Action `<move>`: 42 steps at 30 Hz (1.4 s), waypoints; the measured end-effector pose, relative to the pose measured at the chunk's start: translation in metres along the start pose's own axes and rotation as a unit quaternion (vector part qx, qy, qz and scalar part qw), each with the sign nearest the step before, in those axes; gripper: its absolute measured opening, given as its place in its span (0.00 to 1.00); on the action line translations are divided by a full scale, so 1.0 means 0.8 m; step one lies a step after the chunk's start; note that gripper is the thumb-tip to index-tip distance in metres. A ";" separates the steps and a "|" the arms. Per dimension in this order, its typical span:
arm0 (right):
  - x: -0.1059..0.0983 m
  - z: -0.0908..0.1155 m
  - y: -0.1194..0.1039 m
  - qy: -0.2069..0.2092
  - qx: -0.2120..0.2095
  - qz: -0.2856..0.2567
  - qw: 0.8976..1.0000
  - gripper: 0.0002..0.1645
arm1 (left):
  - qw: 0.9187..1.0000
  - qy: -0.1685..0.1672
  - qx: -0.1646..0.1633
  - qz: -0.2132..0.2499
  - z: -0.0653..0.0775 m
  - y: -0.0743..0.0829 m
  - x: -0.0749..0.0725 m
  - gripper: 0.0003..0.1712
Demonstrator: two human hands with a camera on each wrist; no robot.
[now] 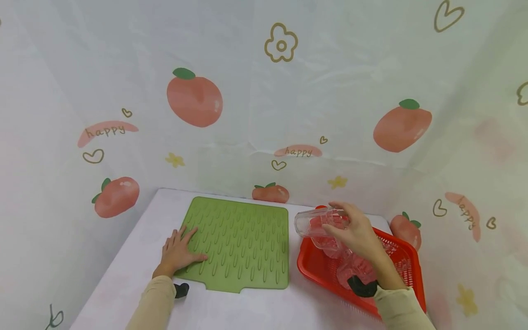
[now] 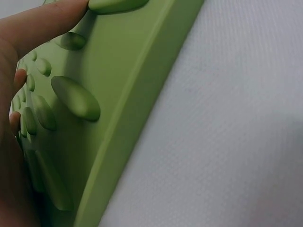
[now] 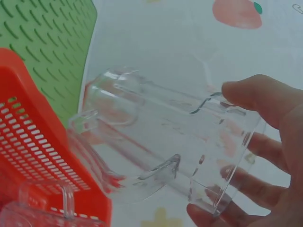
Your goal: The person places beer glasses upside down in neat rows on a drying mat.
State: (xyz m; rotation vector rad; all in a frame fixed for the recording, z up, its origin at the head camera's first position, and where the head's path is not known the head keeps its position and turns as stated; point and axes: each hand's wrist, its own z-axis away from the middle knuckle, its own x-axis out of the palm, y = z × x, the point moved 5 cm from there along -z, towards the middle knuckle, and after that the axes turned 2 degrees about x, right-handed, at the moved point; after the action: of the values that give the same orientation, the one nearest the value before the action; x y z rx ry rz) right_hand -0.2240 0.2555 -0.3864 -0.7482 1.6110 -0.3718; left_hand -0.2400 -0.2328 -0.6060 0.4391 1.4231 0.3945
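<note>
Right grip (image 1: 360,234): holds a clear, colourless tumbler-shaped cup with a side handle (image 1: 310,223) by one end, thumb and fingers on opposite sides. The cup lies sideways, projecting left of the grip, above a red perforated plastic basket (image 1: 311,264). More clear vessels (image 1: 349,271) lie in the basket, below the grip.

Left grip (image 1: 177,252): fingers spread, resting on the near left part of a green ribbed mat (image 1: 247,238). The mat lies on the white worktop (image 1: 247,311), extending to the right of this grip.

Step in hand, as judged: moving the cup clear of the basket while the mat is steadied. The next move probably calls for a firm hold and a wrist turn to bring the cup upright.

View differences: the right wrist view shows the curved handle, unclear from the head; the left wrist view shows the mat's raised edge. Which cup end is the mouth cannot be told.
</note>
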 end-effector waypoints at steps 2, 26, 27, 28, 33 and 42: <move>0.001 -0.002 0.001 0.004 0.007 -0.018 1.000 0.40 | 1.000 0.000 -0.001 0.001 0.000 0.000 -0.001 0.67; 0.025 -0.013 -0.008 -0.032 0.094 -0.281 0.954 0.38 | 1.000 0.003 0.004 0.003 -0.001 0.001 -0.002 0.66; 0.027 -0.015 -0.009 -0.032 0.093 -0.287 0.953 0.38 | 1.000 0.001 0.003 0.005 -0.001 0.001 -0.002 0.66; 0.030 -0.018 -0.011 -0.034 0.091 -0.295 0.951 0.38 | 1.000 0.000 0.001 0.006 -0.001 0.000 -0.001 0.66; 0.042 -0.029 -0.016 -0.040 0.089 -0.313 0.945 0.38 | 1.000 -0.006 -0.003 0.010 0.000 -0.003 -0.001 0.66; 0.064 -0.042 -0.016 -0.047 0.116 -0.355 0.927 0.35 | 1.000 -0.009 -0.003 0.006 -0.003 -0.007 0.001 0.67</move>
State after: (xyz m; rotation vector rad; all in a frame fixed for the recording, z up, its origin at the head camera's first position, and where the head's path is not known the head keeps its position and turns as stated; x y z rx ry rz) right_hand -0.2550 0.2068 -0.4105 -1.1327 1.1328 -1.0123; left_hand -0.2421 -0.2370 -0.6101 0.4449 1.4024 0.4026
